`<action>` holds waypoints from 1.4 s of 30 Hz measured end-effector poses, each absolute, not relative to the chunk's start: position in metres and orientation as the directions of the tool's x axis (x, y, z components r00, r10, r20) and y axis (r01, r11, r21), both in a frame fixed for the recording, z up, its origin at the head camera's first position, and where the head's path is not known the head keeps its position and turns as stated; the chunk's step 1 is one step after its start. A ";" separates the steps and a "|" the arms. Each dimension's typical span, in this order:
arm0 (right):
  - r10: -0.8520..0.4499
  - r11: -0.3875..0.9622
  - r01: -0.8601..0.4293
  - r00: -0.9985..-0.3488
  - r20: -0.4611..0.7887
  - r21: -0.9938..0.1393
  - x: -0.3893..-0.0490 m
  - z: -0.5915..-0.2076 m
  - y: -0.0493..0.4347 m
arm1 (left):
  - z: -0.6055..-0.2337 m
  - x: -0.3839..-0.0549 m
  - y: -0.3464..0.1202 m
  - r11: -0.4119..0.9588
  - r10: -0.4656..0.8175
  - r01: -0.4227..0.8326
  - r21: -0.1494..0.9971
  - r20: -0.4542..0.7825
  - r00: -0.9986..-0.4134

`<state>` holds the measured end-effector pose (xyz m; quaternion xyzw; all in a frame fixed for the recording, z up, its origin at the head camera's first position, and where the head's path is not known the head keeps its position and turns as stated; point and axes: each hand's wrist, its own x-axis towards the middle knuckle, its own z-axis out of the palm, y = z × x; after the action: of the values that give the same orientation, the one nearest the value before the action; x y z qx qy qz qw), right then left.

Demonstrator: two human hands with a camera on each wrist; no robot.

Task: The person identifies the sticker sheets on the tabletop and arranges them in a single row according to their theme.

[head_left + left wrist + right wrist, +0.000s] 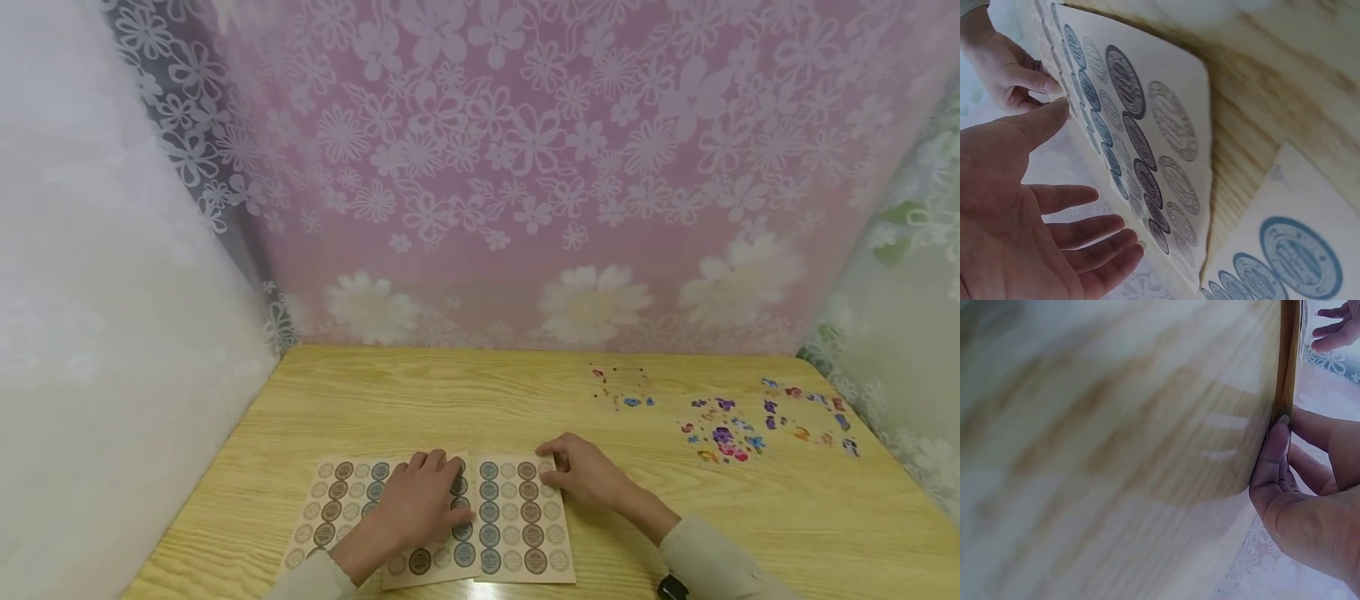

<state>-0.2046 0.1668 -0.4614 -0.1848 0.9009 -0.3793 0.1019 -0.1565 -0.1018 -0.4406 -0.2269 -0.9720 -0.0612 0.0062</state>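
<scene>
Sheets printed with rows of round blue, brown and pale stickers lie at the front of the table. My left hand (416,504) is spread over the middle sticker sheet (442,557), its thumb reaching toward the right sticker sheet (510,521). In the left wrist view the fingers of that hand (1029,206) are extended and grip nothing. My right hand (588,475) pinches the upper right edge of the right sheet between thumb and fingers, seen close in the right wrist view (1310,512). A left sticker sheet (330,492) is partly hidden by the left arm.
Small colourful sticker-like pieces (723,437) are scattered at the right of the wood-grain table (420,392), with another group (633,402) toward the back. A flowered pink curtain (480,208) hangs behind, and pale cloth flanks both sides. A dark wristband (672,587) sits near the right sleeve.
</scene>
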 end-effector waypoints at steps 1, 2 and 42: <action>-0.407 0.646 -0.255 -0.912 -0.042 -0.720 -0.204 -0.462 0.167 | -0.441 -0.156 -0.101 0.887 0.443 0.445 0.121 0.040 -0.896; -0.405 0.648 -0.258 -0.914 -0.037 -0.717 -0.204 -0.462 0.167 | -0.441 -0.156 -0.100 0.884 0.451 0.453 0.117 0.046 -0.891; -0.413 0.618 -0.285 -0.911 0.006 -0.733 -0.201 -0.464 0.171 | -0.443 -0.154 -0.102 0.793 0.603 0.582 0.178 -0.101 -0.791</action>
<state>-0.2007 0.1710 -0.4641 -0.1947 0.8957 -0.3914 0.0819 -0.1542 -0.1022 -0.4431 -0.3140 -0.9438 -0.0690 -0.0763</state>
